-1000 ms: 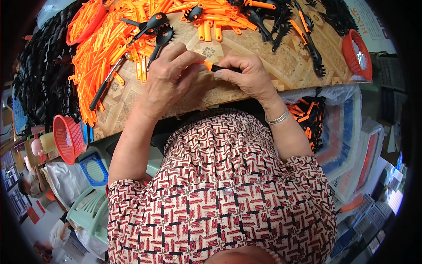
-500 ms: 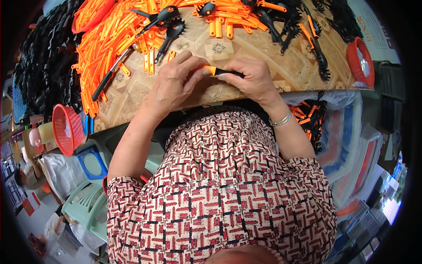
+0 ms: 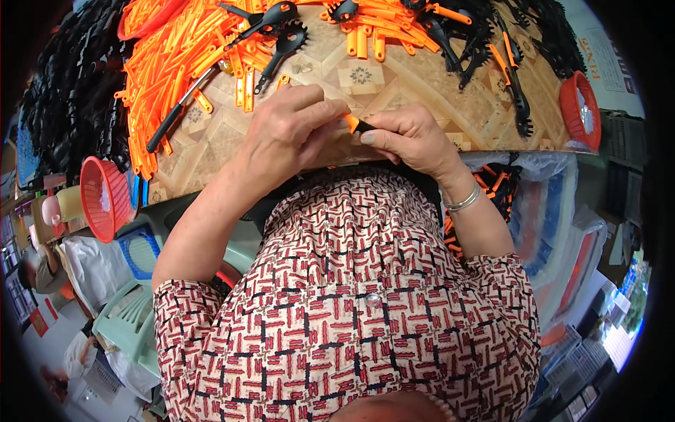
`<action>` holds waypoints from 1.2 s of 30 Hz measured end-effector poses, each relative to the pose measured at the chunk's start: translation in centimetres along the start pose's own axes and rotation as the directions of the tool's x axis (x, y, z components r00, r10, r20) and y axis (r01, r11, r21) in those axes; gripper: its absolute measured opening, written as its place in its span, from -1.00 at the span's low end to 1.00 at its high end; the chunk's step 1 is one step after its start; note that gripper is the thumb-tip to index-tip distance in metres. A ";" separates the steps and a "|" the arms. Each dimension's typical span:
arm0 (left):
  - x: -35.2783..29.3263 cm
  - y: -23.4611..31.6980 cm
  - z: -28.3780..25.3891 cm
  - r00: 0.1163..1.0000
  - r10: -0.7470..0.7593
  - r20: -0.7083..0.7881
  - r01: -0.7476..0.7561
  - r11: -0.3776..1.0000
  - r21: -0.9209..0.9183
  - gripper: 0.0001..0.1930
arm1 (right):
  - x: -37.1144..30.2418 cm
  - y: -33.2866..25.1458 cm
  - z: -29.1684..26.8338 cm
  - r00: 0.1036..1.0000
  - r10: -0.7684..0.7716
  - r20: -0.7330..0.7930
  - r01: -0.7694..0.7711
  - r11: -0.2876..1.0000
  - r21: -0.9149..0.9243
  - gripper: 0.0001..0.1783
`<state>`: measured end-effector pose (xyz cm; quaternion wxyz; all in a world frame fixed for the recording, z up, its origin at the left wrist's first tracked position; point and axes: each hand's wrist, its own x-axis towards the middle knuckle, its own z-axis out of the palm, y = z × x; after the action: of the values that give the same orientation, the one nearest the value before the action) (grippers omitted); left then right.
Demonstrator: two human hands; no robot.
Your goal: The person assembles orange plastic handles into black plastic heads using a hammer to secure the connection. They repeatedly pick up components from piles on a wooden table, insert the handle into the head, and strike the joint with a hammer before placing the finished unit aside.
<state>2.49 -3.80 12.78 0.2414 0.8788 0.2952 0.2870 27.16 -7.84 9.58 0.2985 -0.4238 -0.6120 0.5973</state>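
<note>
At the table's near edge my left hand (image 3: 292, 130) is closed round an orange handle (image 3: 351, 124), most of which its fingers hide. My right hand (image 3: 415, 141) pinches the black part (image 3: 363, 128) that meets the handle's end, thumb on top. The two pieces sit end to end between my hands, tilted down to the right; the black part's far end is hidden. Beyond my left hand lie a black pasta server head (image 3: 287, 46) and a heap of loose orange handles (image 3: 190, 49). Left of it rests a black-handled tool with a metal shaft (image 3: 169, 125).
Black utensil parts are piled at the far left (image 3: 70, 98) and far right. A pasta server with an orange handle (image 3: 517, 98) lies on the right. Red baskets (image 3: 105, 200) stand at both table ends. Below the right edge, a plastic-lined container (image 3: 538, 204) sits beside orange-and-black pieces.
My hands have drawn closer together, and the joined piece now tilts more steeply. Less of its black part shows from my right hand. The head view has shifted slightly.
</note>
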 end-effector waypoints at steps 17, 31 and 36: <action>-0.3 -5.8 -1.0 0.915 -0.293 -0.279 0.403 0.712 0.575 -0.78 | -5.6 2.7 -10.4 0.651 -0.536 -0.537 -0.606 0.058 -0.793 -0.49; 4.6 -5.2 1.4 0.976 -0.129 -0.173 0.151 0.982 0.115 -0.82 | 3.5 0.3 -0.2 0.797 -0.601 -0.052 0.041 0.140 -0.989 -0.55; 10.7 -13.1 -0.1 0.891 -0.291 -0.349 0.454 0.589 0.668 -0.33 | 3.8 -0.1 0.2 0.835 -0.536 -0.128 0.012 0.249 -0.968 -0.65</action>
<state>4.47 12.51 8.97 -0.1087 0.7838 0.5860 0.1743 25.24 -4.60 9.11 0.2229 -0.5192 -0.8233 -0.0543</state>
